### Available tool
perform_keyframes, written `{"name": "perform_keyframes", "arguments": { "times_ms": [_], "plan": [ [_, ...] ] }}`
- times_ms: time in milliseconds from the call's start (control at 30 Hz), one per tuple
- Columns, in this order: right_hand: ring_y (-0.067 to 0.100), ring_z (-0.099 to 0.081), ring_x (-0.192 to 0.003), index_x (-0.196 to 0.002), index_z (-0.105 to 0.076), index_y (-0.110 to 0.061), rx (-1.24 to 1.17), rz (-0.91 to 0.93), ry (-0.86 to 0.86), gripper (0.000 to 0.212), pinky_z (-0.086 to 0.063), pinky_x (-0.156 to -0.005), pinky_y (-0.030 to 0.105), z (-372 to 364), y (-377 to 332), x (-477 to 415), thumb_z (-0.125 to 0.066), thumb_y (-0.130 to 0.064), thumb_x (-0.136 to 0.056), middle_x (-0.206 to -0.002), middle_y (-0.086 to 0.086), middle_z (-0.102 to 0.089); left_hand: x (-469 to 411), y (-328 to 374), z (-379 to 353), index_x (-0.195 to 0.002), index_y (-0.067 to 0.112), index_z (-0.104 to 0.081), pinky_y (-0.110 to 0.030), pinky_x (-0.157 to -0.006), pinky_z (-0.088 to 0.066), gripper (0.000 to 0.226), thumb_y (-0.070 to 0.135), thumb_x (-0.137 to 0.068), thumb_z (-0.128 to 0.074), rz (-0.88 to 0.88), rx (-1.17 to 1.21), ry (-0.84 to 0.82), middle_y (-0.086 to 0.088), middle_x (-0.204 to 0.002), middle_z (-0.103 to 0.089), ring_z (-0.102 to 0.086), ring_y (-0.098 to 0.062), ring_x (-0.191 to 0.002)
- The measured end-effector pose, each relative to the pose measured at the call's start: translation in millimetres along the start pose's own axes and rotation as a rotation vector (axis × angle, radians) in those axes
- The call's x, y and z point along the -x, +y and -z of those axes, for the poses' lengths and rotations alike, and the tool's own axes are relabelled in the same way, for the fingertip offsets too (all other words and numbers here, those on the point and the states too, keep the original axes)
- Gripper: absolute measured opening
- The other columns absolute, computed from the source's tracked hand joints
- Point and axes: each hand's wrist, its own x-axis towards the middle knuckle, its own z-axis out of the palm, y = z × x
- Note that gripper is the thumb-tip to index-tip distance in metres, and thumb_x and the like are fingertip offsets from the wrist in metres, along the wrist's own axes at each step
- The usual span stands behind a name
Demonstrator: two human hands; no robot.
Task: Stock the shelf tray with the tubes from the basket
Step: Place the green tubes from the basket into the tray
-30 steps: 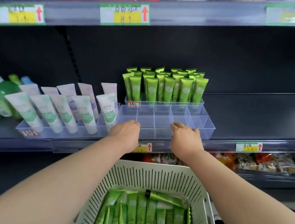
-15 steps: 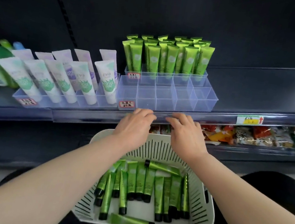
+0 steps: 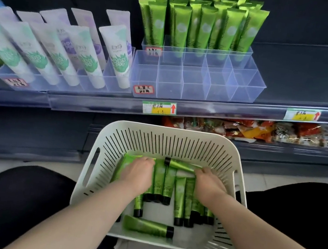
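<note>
A white slotted basket [image 3: 164, 130] rests on my lap and holds several green tubes [image 3: 147, 226] with black caps. My left hand [image 3: 137, 174] is down in the basket, with its fingers curled over the tubes at the back left. My right hand [image 3: 208, 183] is also inside. Its fingers close on the tail of a tube lying crosswise [image 3: 180, 164] at the back. On the shelf stands a clear divided tray [image 3: 194, 84] whose front compartments are empty. Its back rows hold upright green tubes [image 3: 204, 28].
Left of the tray, another clear tray holds leaning white tubes [image 3: 68, 51] with green and purple prints. Price tags [image 3: 159, 107] sit on the shelf's front rail. Snack packets [image 3: 253, 129] lie on the shelf below. My dark-clad knees flank the basket.
Both hands have dropped from the front of the shelf tray into the basket and onto the tubes. The camera has tilted down and moved closer.
</note>
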Motion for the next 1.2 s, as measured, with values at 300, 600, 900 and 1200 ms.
{"name": "perform_keyframes", "arguments": {
  "times_ms": [300, 600, 900, 1200],
  "plan": [
    [0.043, -0.025, -0.139, -0.152, -0.003, -0.010, -0.098, -0.128, -0.156, 0.081, -0.035, -0.110, 0.043, -29, -3, -18, -0.052, 0.001, -0.089, -0.152, 0.034, 0.010, -5, -3, -24, -0.122, 0.011, -0.058, -0.034, -0.097, -0.050, 0.040, -0.007, -0.087, -0.052, -0.003, 0.072, -0.048, -0.004, -0.122, -0.057, -0.054, -0.019, -0.113],
    [0.028, -0.058, -0.112, -0.151, 0.012, -0.018, -0.164, -0.241, -0.148, 0.101, -0.053, -0.088, 0.035, -35, -11, -21, -0.064, -0.006, -0.086, -0.154, 0.024, -0.016, -8, -2, -27, -0.133, 0.014, -0.054, -0.028, -0.105, -0.041, 0.047, -0.004, -0.090, -0.052, -0.044, 0.114, -0.038, -0.003, -0.133, -0.054, -0.050, -0.018, -0.122],
    [0.025, -0.062, -0.088, -0.141, -0.029, -0.010, -0.141, -0.149, -0.086, 0.059, -0.051, -0.063, 0.032, -5, -17, -11, -0.052, -0.013, -0.087, -0.100, 0.006, -0.061, -17, 5, -24, -0.135, 0.016, -0.052, -0.036, -0.100, -0.047, 0.046, 0.000, -0.092, -0.052, -0.040, 0.077, -0.106, -0.003, -0.132, -0.054, -0.052, -0.020, -0.121],
    [0.027, -0.061, -0.080, -0.122, -0.046, -0.012, -0.083, 0.102, 0.114, 0.028, -0.053, -0.063, 0.035, 65, 1, 8, -0.047, -0.018, -0.094, -0.092, 0.006, -0.062, -37, 35, -30, -0.141, 0.022, -0.046, -0.032, -0.079, -0.053, 0.061, -0.008, -0.088, -0.048, -0.001, -0.009, -0.275, -0.013, -0.133, -0.056, -0.061, -0.027, -0.112]
  ]
}}
